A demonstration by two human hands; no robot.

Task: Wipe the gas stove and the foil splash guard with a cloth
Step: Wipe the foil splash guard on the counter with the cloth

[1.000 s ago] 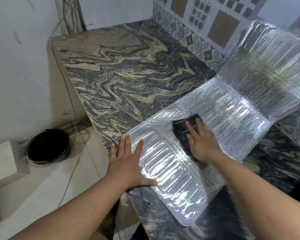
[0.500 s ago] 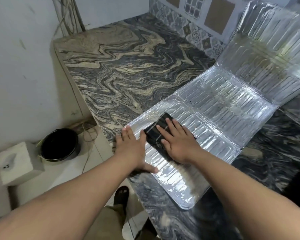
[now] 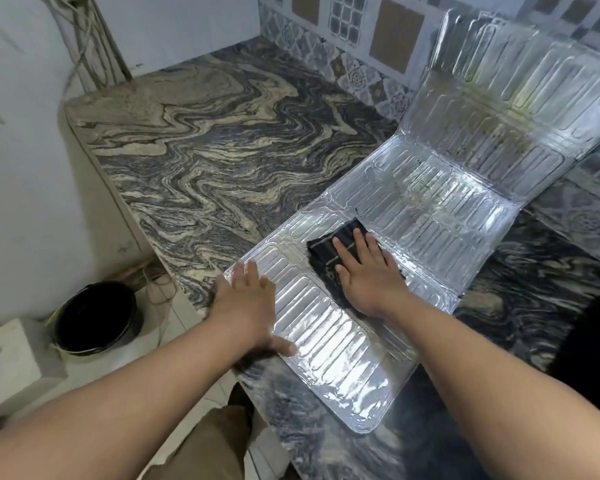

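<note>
Silvery, ribbed foil splash guard (image 3: 329,337) lies spread across the swirled grey-and-cream marble counter (image 3: 201,161), its nearest panel running from between the two forearms out under both hands. The left hand (image 3: 245,301) is laid flat with fingers spread on the left edge of that near panel, right at the counter's lip, thumb stretched toward the body; it grips nothing, only presses the foil down, and it looks slightly blurred. Just to its right, and a touch farther out, the right hand (image 3: 366,271) rests palm-down with fingers extended on a dark, folded cloth (image 3: 329,252), pinning it against the foil rather than closing around it. The cloth shows ahead of and to the left of those fingers, near the crease between the first and second panels.

Beyond the right hand's fingertips the middle panel lies flat on the counter, and past that the far panel rises and leans against the patterned tile wall (image 3: 343,60), with a dull yellowish smear across it.

Down to the left of the left arm, on the pale floor, a round black bucket (image 3: 96,320) stands beside a white block with a socket face (image 3: 11,358). Far beyond the left hand, the counter ends at a plain pale wall (image 3: 25,150).
</note>
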